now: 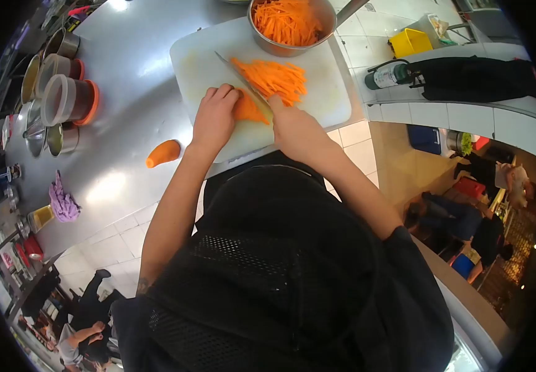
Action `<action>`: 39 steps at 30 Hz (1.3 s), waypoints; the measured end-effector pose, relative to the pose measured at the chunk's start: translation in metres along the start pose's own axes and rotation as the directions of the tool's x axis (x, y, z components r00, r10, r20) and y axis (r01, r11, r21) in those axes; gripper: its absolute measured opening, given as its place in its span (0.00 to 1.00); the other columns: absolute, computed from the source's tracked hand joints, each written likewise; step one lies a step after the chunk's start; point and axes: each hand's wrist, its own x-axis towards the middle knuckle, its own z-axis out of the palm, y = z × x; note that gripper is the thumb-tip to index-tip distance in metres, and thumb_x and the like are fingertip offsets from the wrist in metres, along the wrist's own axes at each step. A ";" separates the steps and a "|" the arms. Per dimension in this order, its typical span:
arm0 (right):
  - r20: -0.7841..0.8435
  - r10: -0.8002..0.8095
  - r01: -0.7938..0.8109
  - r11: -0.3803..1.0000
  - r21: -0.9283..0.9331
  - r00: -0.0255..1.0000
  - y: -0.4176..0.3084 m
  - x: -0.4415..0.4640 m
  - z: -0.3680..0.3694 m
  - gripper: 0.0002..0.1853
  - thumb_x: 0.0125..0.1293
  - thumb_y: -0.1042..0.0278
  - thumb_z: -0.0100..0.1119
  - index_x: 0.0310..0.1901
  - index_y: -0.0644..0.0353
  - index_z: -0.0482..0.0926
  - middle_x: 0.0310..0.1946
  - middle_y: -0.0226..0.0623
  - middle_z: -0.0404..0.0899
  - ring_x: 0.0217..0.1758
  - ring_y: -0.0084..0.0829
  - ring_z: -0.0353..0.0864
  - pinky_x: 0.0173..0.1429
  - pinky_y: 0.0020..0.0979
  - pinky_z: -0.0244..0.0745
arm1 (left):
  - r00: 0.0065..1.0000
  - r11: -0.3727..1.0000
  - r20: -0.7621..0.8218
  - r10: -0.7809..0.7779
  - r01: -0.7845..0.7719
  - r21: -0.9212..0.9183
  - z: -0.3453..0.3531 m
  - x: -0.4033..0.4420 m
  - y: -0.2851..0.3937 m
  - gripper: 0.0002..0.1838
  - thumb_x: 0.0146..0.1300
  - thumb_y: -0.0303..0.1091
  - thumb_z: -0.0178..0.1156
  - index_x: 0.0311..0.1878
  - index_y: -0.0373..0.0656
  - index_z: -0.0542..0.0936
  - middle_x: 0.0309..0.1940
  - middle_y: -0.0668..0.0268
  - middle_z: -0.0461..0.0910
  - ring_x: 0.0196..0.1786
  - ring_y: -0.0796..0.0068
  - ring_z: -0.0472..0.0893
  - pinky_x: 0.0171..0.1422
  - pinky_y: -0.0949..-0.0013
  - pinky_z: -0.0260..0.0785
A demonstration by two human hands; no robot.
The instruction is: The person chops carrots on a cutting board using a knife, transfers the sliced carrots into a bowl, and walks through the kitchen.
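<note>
The right hand (296,130) had its grip wrapped around the handle of the knife (232,70), while the left hand's (215,115) grip, fingers bent, held the carrot (250,110) on the cutting board (192,71), just left of the blade. Cut strips (275,80) lay right of it, near a filled pan (283,49). Farther right was a green cylinder (376,79) (its white label bore print too small to read).
</note>
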 end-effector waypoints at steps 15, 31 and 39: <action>-0.051 -0.029 0.027 0.999 -0.038 0.998 0.015 0.020 0.042 0.14 0.63 0.79 0.53 0.51 0.69 0.68 0.30 0.61 0.83 0.36 0.62 0.85 0.42 0.58 0.80 | 0.997 0.997 -0.006 -0.078 0.078 0.029 0.002 0.000 0.004 0.16 0.61 0.21 0.56 0.51 0.41 0.84 0.48 0.61 0.81 0.53 0.51 0.77 0.62 0.55 0.73; 0.023 -0.002 0.002 1.000 -0.009 1.000 -0.022 -0.004 -0.009 0.17 0.62 0.79 0.54 0.52 0.73 0.69 0.31 0.65 0.82 0.39 0.65 0.85 0.45 0.61 0.78 | 0.996 0.998 -0.081 -0.047 0.043 -0.048 0.009 -0.005 0.000 0.16 0.60 0.20 0.57 0.50 0.41 0.84 0.49 0.62 0.81 0.54 0.52 0.77 0.63 0.55 0.72; -0.117 -0.029 0.032 0.999 0.024 0.993 0.009 0.014 0.046 0.16 0.61 0.80 0.54 0.51 0.72 0.70 0.32 0.65 0.83 0.41 0.66 0.85 0.47 0.61 0.78 | 0.994 0.999 -0.096 -0.042 0.042 -0.002 0.009 -0.003 -0.003 0.15 0.61 0.20 0.57 0.50 0.40 0.84 0.49 0.61 0.81 0.55 0.52 0.77 0.63 0.55 0.72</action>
